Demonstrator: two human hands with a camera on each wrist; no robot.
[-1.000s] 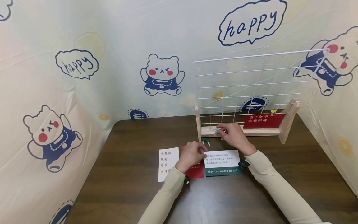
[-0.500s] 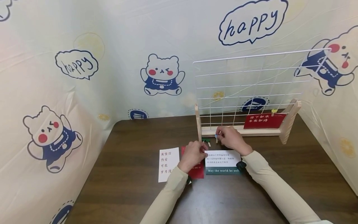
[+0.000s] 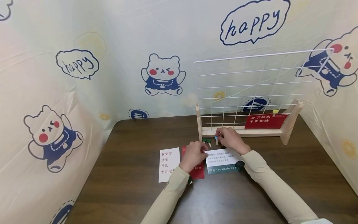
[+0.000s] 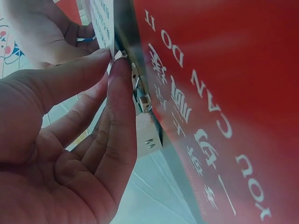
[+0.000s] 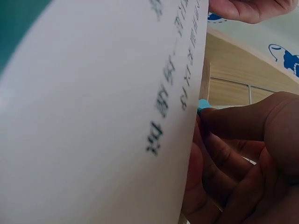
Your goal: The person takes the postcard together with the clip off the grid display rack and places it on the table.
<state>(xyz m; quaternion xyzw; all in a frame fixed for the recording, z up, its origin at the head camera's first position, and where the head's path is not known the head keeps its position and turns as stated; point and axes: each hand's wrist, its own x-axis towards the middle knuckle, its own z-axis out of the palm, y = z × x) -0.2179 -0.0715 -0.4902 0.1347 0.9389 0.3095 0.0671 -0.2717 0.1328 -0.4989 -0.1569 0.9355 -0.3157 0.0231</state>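
Observation:
My left hand pinches the upper left corner of a white card with a green lower band between thumb and index finger. The left wrist view has that card nearly edge-on at the fingertips. In my right hand, thumb and fingers hold a small wooden clothespin with a blue top, just in front of the rack's base. The blue top peeks out past the card's edge in the right wrist view, where the card covers the rest of the clothespin. A red card lies partly under my left hand.
A white wire grid rack on a wooden stand stands at the back right. A yellow-topped clothespin holds a red card on it. Green-topped clothespins lie by its left foot. A white lettered card lies left.
My right hand has drawn the blue clothespin a little away from the rack base, toward me. The white and green card has turned slightly in my left hand.

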